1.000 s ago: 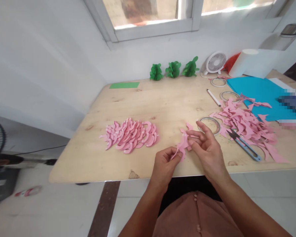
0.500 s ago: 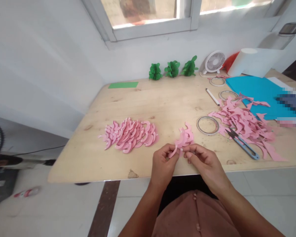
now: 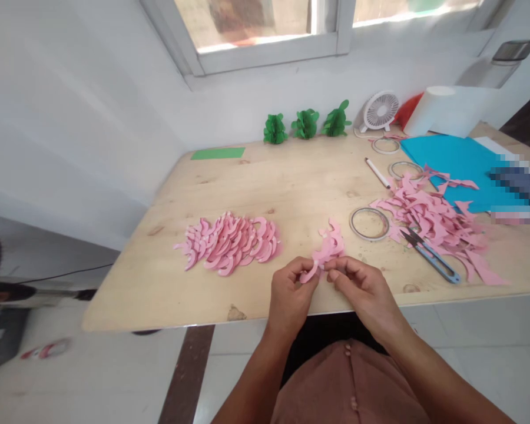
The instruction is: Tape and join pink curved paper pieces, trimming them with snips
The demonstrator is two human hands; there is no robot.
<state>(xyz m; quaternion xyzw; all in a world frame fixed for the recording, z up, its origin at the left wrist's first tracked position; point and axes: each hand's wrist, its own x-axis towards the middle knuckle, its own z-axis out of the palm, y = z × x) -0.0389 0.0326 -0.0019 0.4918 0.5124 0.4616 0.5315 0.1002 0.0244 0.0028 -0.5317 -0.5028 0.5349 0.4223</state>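
My left hand (image 3: pixel 290 291) and my right hand (image 3: pixel 361 285) meet at the near edge of the wooden table (image 3: pixel 256 182), both pinching one curved pink paper piece (image 3: pixel 311 271). Just beyond my fingers lies a small cluster of similar pink pieces (image 3: pixel 329 244). A larger pile of curved pink pieces (image 3: pixel 229 241) lies to the left. Pink paper scraps (image 3: pixel 433 218) are heaped to the right, with small snips (image 3: pixel 430 256) lying at their near edge.
A tape ring (image 3: pixel 370 223) lies right of the small cluster; two more rings and a white pen (image 3: pixel 377 172) lie farther back. Blue paper sheet (image 3: pixel 459 165), white roll, small fan (image 3: pixel 380 111), three green paper ornaments (image 3: pixel 305 123) and a green sheet (image 3: pixel 218 153) line the far side.
My right hand drew back from the small pink cluster to my left hand and pinched the same piece. Both hands now stay close together at the table edge.
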